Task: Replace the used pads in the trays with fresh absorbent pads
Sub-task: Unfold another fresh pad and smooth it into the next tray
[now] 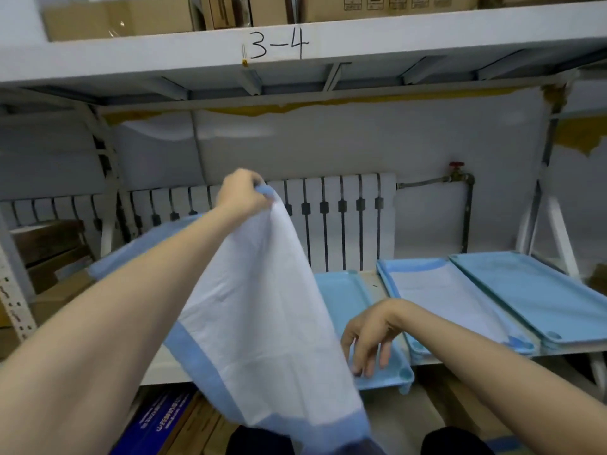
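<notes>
Three blue trays sit side by side on the shelf [164,369]. The left hand [243,195] is up high, its grip pinched tight on the blue-edged top corner of a white pad [262,307]. The pad hangs in a long drape down past the shelf's front edge and hides much of the left tray [345,300]. The right hand [371,336] is low, grip loose and holding nothing, with spread fingers pointing down onto the left tray's near end, just beside the hanging pad (whether they touch it, I can't tell). The middle tray [386,277] has a flat pad [440,297] lying in it, and the right tray [542,297] shows only blue. Behind them stands a white radiator [328,208], and overhead is a shelf beam marked "3-4" [279,44].
</notes>
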`<action>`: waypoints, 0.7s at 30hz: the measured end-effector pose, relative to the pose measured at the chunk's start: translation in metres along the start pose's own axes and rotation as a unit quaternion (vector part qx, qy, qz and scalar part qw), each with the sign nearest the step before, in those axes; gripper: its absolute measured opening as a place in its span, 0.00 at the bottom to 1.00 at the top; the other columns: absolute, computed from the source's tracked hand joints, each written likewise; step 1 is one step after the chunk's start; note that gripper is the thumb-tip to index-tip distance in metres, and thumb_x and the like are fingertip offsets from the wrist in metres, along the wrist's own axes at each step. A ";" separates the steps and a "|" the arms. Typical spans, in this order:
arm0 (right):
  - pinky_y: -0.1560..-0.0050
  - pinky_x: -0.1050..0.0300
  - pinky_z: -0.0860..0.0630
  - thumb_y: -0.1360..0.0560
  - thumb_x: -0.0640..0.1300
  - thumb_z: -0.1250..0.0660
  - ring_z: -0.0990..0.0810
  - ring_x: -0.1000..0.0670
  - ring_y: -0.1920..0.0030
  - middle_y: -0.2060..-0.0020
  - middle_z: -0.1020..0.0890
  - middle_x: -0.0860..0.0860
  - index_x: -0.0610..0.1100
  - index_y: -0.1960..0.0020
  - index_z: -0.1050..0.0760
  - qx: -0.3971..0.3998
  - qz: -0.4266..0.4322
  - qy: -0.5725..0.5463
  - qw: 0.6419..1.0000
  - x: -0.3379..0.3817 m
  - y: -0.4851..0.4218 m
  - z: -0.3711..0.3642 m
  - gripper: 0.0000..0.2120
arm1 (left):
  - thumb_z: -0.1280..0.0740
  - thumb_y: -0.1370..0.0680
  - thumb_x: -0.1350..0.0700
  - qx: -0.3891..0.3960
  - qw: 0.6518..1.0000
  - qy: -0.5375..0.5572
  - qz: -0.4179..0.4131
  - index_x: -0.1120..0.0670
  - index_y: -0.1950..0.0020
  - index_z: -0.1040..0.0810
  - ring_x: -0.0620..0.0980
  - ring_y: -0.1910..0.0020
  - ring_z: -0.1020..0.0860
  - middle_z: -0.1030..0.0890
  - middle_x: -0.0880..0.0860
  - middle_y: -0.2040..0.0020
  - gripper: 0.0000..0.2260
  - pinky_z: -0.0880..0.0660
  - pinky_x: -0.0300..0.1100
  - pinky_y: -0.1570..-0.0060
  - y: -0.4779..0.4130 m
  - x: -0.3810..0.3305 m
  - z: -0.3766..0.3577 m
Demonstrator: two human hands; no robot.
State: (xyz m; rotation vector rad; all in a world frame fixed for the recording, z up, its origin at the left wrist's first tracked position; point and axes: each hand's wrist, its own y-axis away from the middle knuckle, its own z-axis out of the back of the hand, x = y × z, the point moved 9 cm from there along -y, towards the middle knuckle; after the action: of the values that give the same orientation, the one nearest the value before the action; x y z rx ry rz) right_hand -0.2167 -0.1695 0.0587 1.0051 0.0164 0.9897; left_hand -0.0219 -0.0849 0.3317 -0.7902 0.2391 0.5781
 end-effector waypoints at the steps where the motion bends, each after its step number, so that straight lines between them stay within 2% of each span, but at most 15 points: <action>1: 0.47 0.56 0.23 0.26 0.47 0.30 0.21 0.52 0.47 0.42 0.22 0.48 0.46 0.32 0.31 -0.036 0.004 0.006 0.999 0.001 -0.001 0.010 0.24 | 0.29 0.32 0.59 0.065 0.998 0.012 -0.018 0.61 0.64 0.25 0.51 0.66 0.32 0.30 0.53 0.67 0.07 0.36 0.41 0.67 0.004 -0.001 -0.021; 3: 0.42 0.55 0.27 0.28 0.51 0.28 0.25 0.54 0.42 0.37 0.25 0.52 0.49 0.30 0.35 -0.168 0.104 -0.105 0.975 0.021 0.004 0.046 0.30 | 0.29 0.32 0.59 0.174 0.983 0.037 -0.048 0.58 0.66 0.30 0.50 0.67 0.35 0.34 0.54 0.67 0.10 0.39 0.43 0.68 0.016 -0.009 -0.057; 5: 0.42 0.56 0.25 0.29 0.48 0.26 0.22 0.54 0.42 0.40 0.23 0.53 0.47 0.34 0.31 -0.295 0.237 -0.243 0.893 0.044 0.016 0.079 0.27 | 0.28 0.32 0.58 0.241 0.967 0.051 -0.070 0.56 0.65 0.31 0.50 0.67 0.35 0.35 0.54 0.66 0.11 0.39 0.44 0.67 0.028 -0.019 -0.084; 7: 0.49 0.58 0.22 0.27 0.47 0.29 0.19 0.52 0.51 0.49 0.19 0.50 0.43 0.42 0.26 -0.388 0.269 -0.267 0.840 0.053 0.021 0.097 0.15 | 0.28 0.31 0.57 0.274 0.956 0.059 -0.082 0.54 0.68 0.35 0.48 0.69 0.36 0.36 0.52 0.68 0.15 0.38 0.42 0.68 0.036 -0.025 -0.101; 9: 0.63 0.59 0.28 0.23 0.44 0.35 0.26 0.50 0.64 0.63 0.23 0.48 0.41 0.54 0.26 -0.448 0.266 -0.250 0.816 0.055 0.021 0.105 0.06 | 0.28 0.29 0.57 0.287 0.952 0.078 -0.072 0.53 0.69 0.37 0.47 0.70 0.37 0.37 0.51 0.69 0.18 0.38 0.41 0.68 0.040 -0.021 -0.111; 10: 0.65 0.60 0.32 0.23 0.42 0.38 0.29 0.51 0.65 0.65 0.26 0.49 0.41 0.56 0.27 -0.465 0.270 -0.246 0.807 0.052 0.020 0.108 0.06 | 0.28 0.29 0.57 0.289 0.952 0.086 -0.055 0.53 0.68 0.35 0.47 0.70 0.35 0.34 0.50 0.68 0.16 0.36 0.41 0.67 0.040 -0.013 -0.114; 12: 0.65 0.62 0.30 0.22 0.40 0.40 0.26 0.52 0.63 0.62 0.23 0.50 0.41 0.52 0.25 -0.468 0.274 -0.272 0.795 0.041 0.016 0.113 0.06 | 0.26 0.30 0.54 0.317 0.947 0.049 -0.004 0.52 0.59 0.28 0.47 0.62 0.27 0.26 0.50 0.60 0.11 0.29 0.42 0.61 0.041 0.010 -0.120; 14: 0.64 0.67 0.26 0.21 0.38 0.42 0.22 0.55 0.59 0.55 0.19 0.51 0.44 0.48 0.25 -0.467 0.253 -0.328 0.781 0.021 0.009 0.115 0.08 | 0.24 0.31 0.49 0.382 0.922 -0.056 0.041 0.53 0.48 0.30 0.49 0.52 0.25 0.26 0.49 0.51 0.20 0.27 0.43 0.51 0.050 0.039 -0.125; 16: 0.69 0.68 0.27 0.22 0.37 0.42 0.21 0.56 0.61 0.56 0.19 0.50 0.46 0.49 0.25 -0.466 0.231 -0.386 0.762 0.000 0.003 0.116 0.09 | 0.25 0.30 0.51 0.422 0.897 -0.115 0.067 0.54 0.45 0.31 0.52 0.48 0.25 0.26 0.51 0.47 0.21 0.27 0.44 0.48 0.058 0.064 -0.128; 17: 0.69 0.67 0.27 0.23 0.36 0.42 0.21 0.55 0.61 0.56 0.18 0.50 0.45 0.49 0.24 -0.462 0.221 -0.407 0.756 -0.010 0.000 0.117 0.09 | 0.26 0.30 0.53 0.418 0.896 -0.127 0.076 0.54 0.47 0.30 0.52 0.50 0.25 0.25 0.52 0.49 0.17 0.27 0.43 0.51 0.058 0.075 -0.131; 19: 0.66 0.60 0.25 0.24 0.35 0.41 0.19 0.50 0.60 0.55 0.17 0.47 0.43 0.48 0.23 -0.455 0.192 -0.447 0.746 -0.030 -0.008 0.120 0.11 | 0.28 0.31 0.56 0.362 0.917 -0.143 0.082 0.54 0.58 0.28 0.51 0.58 0.26 0.26 0.51 0.59 0.09 0.30 0.39 0.64 0.052 0.090 -0.129; 21: 0.65 0.58 0.27 0.25 0.36 0.40 0.20 0.48 0.60 0.57 0.17 0.47 0.44 0.50 0.23 -0.442 0.159 -0.485 0.737 -0.047 -0.017 0.119 0.09 | 0.28 0.32 0.57 0.285 0.947 -0.109 0.105 0.54 0.65 0.29 0.49 0.66 0.29 0.29 0.51 0.67 0.10 0.36 0.39 0.70 0.043 0.101 -0.124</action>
State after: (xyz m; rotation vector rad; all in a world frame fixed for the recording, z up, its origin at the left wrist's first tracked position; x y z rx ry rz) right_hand -0.1811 -0.2874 0.0957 0.5032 -1.4234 0.5255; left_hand 0.0373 -0.1107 0.1792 -0.1371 0.2704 0.7458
